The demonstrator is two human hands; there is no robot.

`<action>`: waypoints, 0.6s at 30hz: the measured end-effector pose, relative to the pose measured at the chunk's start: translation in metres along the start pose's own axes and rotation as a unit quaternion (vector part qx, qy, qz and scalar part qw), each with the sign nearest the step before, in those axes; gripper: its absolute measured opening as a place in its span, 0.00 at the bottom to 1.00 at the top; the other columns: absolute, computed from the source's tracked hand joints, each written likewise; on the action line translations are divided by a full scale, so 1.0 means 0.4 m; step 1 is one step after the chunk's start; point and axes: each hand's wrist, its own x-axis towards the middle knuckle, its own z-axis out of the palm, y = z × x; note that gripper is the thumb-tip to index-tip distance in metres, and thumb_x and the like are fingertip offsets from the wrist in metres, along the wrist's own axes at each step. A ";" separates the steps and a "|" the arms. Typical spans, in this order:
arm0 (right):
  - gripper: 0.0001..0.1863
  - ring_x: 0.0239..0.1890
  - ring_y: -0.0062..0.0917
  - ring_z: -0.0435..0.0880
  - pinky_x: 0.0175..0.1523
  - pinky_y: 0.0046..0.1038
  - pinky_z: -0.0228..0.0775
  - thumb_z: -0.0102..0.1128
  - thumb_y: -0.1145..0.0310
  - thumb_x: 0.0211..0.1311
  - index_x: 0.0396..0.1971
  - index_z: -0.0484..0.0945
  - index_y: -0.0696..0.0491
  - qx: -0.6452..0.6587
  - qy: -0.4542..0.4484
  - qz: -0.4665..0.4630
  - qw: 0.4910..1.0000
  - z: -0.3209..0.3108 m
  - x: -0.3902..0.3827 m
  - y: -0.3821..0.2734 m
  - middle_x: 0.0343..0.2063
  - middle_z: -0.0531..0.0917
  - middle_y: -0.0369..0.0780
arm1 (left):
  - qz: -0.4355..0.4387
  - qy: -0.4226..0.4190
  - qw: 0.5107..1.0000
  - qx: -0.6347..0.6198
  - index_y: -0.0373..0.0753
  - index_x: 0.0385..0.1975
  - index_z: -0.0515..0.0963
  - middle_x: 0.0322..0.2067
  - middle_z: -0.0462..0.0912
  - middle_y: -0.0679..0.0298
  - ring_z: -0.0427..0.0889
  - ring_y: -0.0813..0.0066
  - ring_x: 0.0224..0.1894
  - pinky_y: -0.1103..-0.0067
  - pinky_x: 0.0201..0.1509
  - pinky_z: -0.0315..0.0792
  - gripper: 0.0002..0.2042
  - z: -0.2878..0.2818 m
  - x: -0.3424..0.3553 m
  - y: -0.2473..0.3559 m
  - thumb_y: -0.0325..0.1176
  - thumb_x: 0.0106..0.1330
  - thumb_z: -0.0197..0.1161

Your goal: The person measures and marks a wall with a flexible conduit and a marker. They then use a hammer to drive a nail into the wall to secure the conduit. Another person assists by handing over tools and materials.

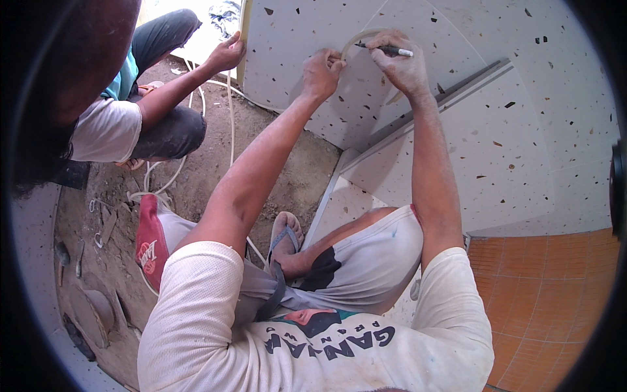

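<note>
My left hand (321, 75) is closed with its fingertips pinching a pale, see-through hose (353, 40) against a speckled white terrazzo wall (294, 32). From there the hose arcs up and over toward my right hand (400, 67). That hand is closed around a black marker pen (390, 49) with a white end, its dark tip pointing left, close to the hose. Whether the right hand also touches the hose, I cannot tell. On the left, another person's hand (228, 52) is raised at the wall's edge, near a hanging length of hose (231, 121).
A speckled ledge (444, 147) juts out below my right arm, and orange tiles (539, 300) lie at lower right. Loose hose (173, 176) loops over the dirt floor (219, 166). Tools and a round, dusty object (91, 310) lie at far left. The other person's knee (183, 134) is nearby.
</note>
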 end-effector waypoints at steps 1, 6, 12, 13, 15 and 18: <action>0.07 0.39 0.21 0.83 0.48 0.24 0.75 0.60 0.74 0.53 0.32 0.84 0.56 -0.009 0.000 0.004 1.000 0.003 -0.002 -0.001 0.34 0.84 0.37 | 0.002 0.004 1.000 -0.007 0.33 0.32 0.80 0.26 0.83 0.54 0.84 0.63 0.30 0.73 0.38 0.76 0.08 -0.001 0.001 -0.003 0.29 0.55 0.66; 0.07 0.39 0.24 0.83 0.48 0.26 0.75 0.61 0.73 0.51 0.31 0.84 0.55 -0.011 -0.003 0.023 1.000 0.021 -0.017 -0.002 0.35 0.84 0.38 | 0.001 0.002 1.000 -0.015 0.33 0.33 0.80 0.27 0.84 0.53 0.84 0.62 0.31 0.72 0.38 0.76 0.09 -0.001 0.004 -0.009 0.31 0.56 0.66; 0.09 0.40 0.30 0.83 0.50 0.28 0.75 0.60 0.73 0.48 0.31 0.84 0.52 -0.017 0.039 -0.017 0.999 0.044 -0.035 0.006 0.35 0.84 0.39 | -0.001 -0.004 1.000 0.014 0.33 0.34 0.81 0.28 0.84 0.52 0.84 0.60 0.31 0.71 0.38 0.76 0.09 -0.004 0.005 0.006 0.33 0.58 0.66; 0.08 0.41 0.29 0.83 0.50 0.28 0.74 0.61 0.73 0.49 0.31 0.84 0.53 -0.019 0.042 -0.021 0.999 0.047 -0.040 0.006 0.35 0.84 0.39 | 0.005 -0.006 1.000 0.030 0.33 0.34 0.81 0.27 0.84 0.52 0.84 0.60 0.31 0.71 0.38 0.76 0.09 -0.005 0.006 0.005 0.33 0.58 0.66; 0.08 0.41 0.29 0.83 0.51 0.28 0.74 0.61 0.73 0.49 0.31 0.84 0.54 -0.020 0.054 -0.030 0.998 0.055 -0.050 0.015 0.35 0.84 0.39 | -0.001 -0.004 0.999 0.032 0.34 0.35 0.81 0.28 0.84 0.54 0.83 0.64 0.31 0.73 0.39 0.75 0.11 -0.002 0.008 0.003 0.36 0.59 0.65; 0.08 0.41 0.29 0.83 0.51 0.28 0.74 0.61 0.74 0.49 0.31 0.84 0.54 -0.016 0.077 -0.029 0.996 0.072 -0.076 0.038 0.35 0.84 0.40 | 0.001 -0.008 1.000 0.019 0.34 0.35 0.82 0.29 0.84 0.54 0.84 0.67 0.32 0.74 0.40 0.75 0.12 0.005 0.010 -0.008 0.38 0.60 0.65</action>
